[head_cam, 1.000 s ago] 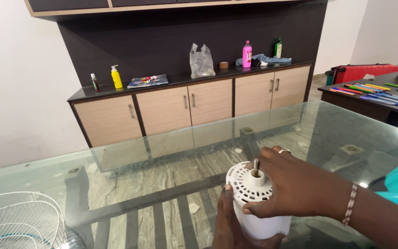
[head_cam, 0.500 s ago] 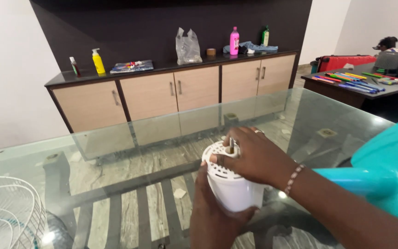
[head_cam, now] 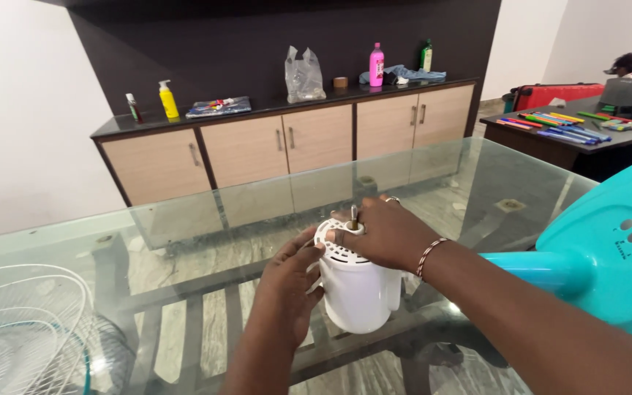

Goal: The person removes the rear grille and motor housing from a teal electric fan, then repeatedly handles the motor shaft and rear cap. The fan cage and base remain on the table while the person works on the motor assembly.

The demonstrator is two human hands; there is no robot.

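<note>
Over the glass table [head_cam: 184, 241], near its middle, the person holds a white fan motor housing [head_cam: 356, 289] with both hands. The housing is a round white plastic body with a slotted top and a short metal shaft [head_cam: 354, 214] that stands up from its centre. It is a little tilted, and I cannot tell if its lower end touches the glass or is lifted just above it.

The left hand [head_cam: 287, 285] grips the housing from its left side; the fingers are curled around the wall and the thumb lies near the upper rim. The right hand [head_cam: 382, 234] lies over the top of the housing, closed on it around the shaft, with the fingertips on the slotted face. This hand wears a ring and the wrist has a beaded bracelet [head_cam: 431, 254].

Just to the right, under the right forearm, a turquoise fan base [head_cam: 608, 256] with a row of small buttons is visible, and its neck points toward the housing. At the left corner of the table lies a white wire fan guard [head_cam: 23, 322].

Behind the table stands a long cabinet [head_cam: 294, 143] with light wooden doors and a dark top. On it are a yellow bottle [head_cam: 167, 100], a clear plastic bag [head_cam: 303, 75], a pink bottle [head_cam: 377, 65] and a green bottle [head_cam: 426, 57]. At the far right a dark desk [head_cam: 572, 146] carries many coloured pens [head_cam: 568, 126], and another person sits behind it.
</note>
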